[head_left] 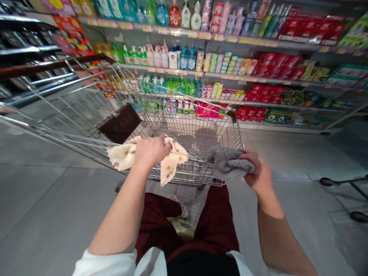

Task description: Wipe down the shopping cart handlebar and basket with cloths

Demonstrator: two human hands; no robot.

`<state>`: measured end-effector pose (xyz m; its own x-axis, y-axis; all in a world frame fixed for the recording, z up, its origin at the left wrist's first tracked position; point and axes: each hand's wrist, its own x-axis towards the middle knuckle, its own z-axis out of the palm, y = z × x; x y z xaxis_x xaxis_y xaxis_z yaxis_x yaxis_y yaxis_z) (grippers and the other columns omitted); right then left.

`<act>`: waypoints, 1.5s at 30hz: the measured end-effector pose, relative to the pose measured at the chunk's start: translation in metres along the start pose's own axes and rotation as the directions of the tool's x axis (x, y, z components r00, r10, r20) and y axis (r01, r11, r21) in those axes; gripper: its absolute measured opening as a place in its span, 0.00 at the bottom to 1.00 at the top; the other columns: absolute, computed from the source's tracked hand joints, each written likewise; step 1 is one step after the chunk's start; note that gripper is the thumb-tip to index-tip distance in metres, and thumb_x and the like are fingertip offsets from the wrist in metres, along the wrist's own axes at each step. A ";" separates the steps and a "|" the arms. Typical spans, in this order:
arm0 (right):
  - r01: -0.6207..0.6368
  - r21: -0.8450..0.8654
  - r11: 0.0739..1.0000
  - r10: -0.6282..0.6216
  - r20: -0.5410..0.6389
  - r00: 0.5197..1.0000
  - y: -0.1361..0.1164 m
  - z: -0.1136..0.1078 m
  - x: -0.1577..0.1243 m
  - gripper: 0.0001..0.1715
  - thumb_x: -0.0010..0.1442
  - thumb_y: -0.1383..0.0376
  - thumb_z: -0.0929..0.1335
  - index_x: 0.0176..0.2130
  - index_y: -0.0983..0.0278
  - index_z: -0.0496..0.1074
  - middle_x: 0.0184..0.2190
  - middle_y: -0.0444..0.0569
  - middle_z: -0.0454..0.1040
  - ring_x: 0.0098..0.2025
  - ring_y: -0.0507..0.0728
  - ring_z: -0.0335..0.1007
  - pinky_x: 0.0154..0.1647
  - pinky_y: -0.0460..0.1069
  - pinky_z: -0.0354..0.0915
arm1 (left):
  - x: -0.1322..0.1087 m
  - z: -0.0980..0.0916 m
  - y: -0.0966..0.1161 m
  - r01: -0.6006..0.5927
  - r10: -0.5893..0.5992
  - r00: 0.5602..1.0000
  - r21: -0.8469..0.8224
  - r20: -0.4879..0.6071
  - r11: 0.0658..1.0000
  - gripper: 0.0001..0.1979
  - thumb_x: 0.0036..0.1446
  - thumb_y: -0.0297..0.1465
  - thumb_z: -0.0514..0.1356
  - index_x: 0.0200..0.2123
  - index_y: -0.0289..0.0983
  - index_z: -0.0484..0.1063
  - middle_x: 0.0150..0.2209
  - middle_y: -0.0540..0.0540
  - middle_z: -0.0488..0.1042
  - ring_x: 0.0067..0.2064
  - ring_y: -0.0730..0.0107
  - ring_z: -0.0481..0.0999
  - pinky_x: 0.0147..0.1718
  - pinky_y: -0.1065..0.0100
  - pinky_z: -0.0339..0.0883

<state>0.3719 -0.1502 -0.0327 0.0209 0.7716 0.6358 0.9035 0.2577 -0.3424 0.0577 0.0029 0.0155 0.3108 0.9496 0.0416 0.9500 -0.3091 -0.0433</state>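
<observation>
A metal shopping cart (201,130) stands right in front of me. My left hand (152,151) is closed around a cream cloth (174,157) with brown and grey spots, at the cart's near top rail. Both ends of that cloth stick out on either side of my fist, one end hanging over the wire side. Farther right, my right hand (258,170) grips a crumpled grey cloth (227,161) near the cart's front corner. Part of the grey cloth lies against the rim wire. My right fingertips are partly hidden by the grey cloth.
Beyond the cart, store shelves (178,30) hold rows of pump bottles, tubs and red boxes. A brown panel (120,122) is fixed inside the cart. Dark wheels on a frame (359,217) stand at the right. Metal racks (28,38) are at the left.
</observation>
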 end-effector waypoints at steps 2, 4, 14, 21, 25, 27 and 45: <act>-0.132 -0.133 0.982 0.110 -0.156 0.982 0.031 -0.008 0.005 0.13 0.53 0.69 0.64 0.40 0.60 0.72 0.48 0.54 0.76 0.51 0.62 0.73 0.51 0.56 0.69 | 0.000 0.000 0.000 0.006 -0.006 1.000 -0.002 -0.014 1.000 0.25 0.61 0.41 0.44 0.45 0.36 0.75 0.40 0.33 0.80 0.44 0.44 0.78 0.39 0.55 0.67; -0.176 -0.236 0.956 0.147 -0.135 0.980 0.063 -0.008 0.016 0.18 0.54 0.70 0.63 0.44 0.60 0.73 0.50 0.54 0.75 0.54 0.62 0.72 0.53 0.56 0.67 | -0.001 0.001 0.000 0.014 -0.014 1.000 0.000 -0.023 1.000 0.24 0.61 0.41 0.44 0.45 0.36 0.75 0.39 0.33 0.80 0.43 0.44 0.78 0.39 0.55 0.66; 0.302 -0.301 0.905 -0.089 0.560 0.823 0.105 -0.003 0.064 0.15 0.57 0.67 0.66 0.44 0.62 0.77 0.61 0.58 0.68 0.65 0.70 0.58 0.57 0.62 0.61 | -0.004 0.000 0.004 0.068 -0.066 0.996 0.042 -0.054 0.997 0.25 0.61 0.44 0.43 0.44 0.38 0.74 0.36 0.36 0.79 0.41 0.46 0.78 0.36 0.59 0.64; 0.256 -0.180 0.950 -0.150 0.458 0.876 0.123 0.012 0.047 0.18 0.56 0.66 0.66 0.46 0.62 0.76 0.58 0.56 0.71 0.65 0.66 0.58 0.60 0.61 0.60 | 0.002 0.003 -0.005 0.101 -0.100 0.992 0.017 -0.074 0.995 0.24 0.60 0.45 0.46 0.43 0.39 0.75 0.37 0.37 0.79 0.43 0.46 0.77 0.38 0.59 0.63; 0.249 -0.095 0.964 -0.196 0.384 0.902 0.119 0.026 0.039 0.18 0.52 0.68 0.67 0.44 0.62 0.76 0.54 0.58 0.73 0.64 0.66 0.59 0.63 0.62 0.57 | 0.008 0.004 -0.017 0.132 -0.129 0.985 0.013 -0.113 0.991 0.23 0.60 0.46 0.46 0.42 0.40 0.75 0.38 0.38 0.79 0.43 0.47 0.77 0.36 0.60 0.62; 0.268 -0.084 0.960 -0.221 0.360 0.906 0.107 0.031 0.036 0.14 0.54 0.67 0.66 0.41 0.62 0.76 0.51 0.58 0.75 0.62 0.65 0.61 0.64 0.61 0.57 | 0.013 0.004 -0.026 0.145 -0.143 0.982 0.007 -0.127 0.989 0.23 0.60 0.46 0.46 0.41 0.40 0.76 0.39 0.37 0.79 0.43 0.47 0.77 0.35 0.60 0.62; 0.147 -0.194 0.970 -0.064 0.376 0.924 -0.062 0.066 0.002 0.10 0.52 0.72 0.66 0.36 0.60 0.70 0.40 0.50 0.75 0.48 0.61 0.63 0.63 0.61 0.46 | 0.078 0.023 -0.127 0.139 -0.146 0.968 -0.047 -0.204 0.989 0.19 0.64 0.39 0.46 0.49 0.38 0.69 0.44 0.36 0.76 0.48 0.48 0.74 0.42 0.60 0.63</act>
<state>0.2874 -0.1260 -0.0559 -0.1999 0.9153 0.3497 0.9625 0.2502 -0.1046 -0.0394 0.1170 0.0017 0.1680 0.9534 0.2507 0.9843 -0.1760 0.0096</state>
